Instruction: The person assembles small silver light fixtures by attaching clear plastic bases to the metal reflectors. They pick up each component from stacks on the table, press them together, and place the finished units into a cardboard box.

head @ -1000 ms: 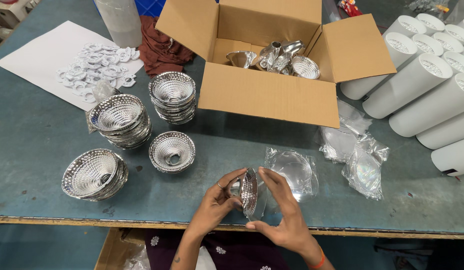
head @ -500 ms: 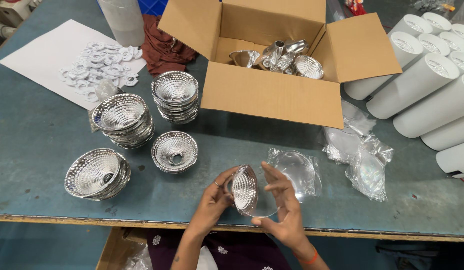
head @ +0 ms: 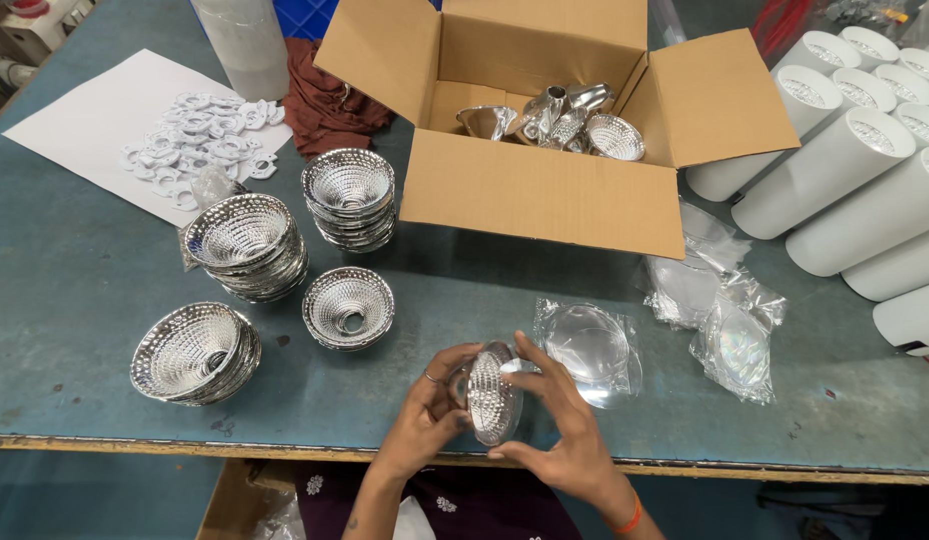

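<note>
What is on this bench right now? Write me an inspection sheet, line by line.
Surface: teal worktable, scuffed, with a wooden front edge.
Job's things: one silver faceted reflector cup held on edge between both hands; four stacks of the same cups, the nearest stack left of the hands.
Clutter: open cardboard box with loose reflectors inside; clear plastic bags; a bagged clear lens; white paper sheet carrying small white rings; brown cloth.
Grippers: left hand and right hand both grip the cup by its rim.
Cables: nothing seen.
Surroundings: white cylindrical housings lying at the right; a white cylinder at the far edge.
</note>
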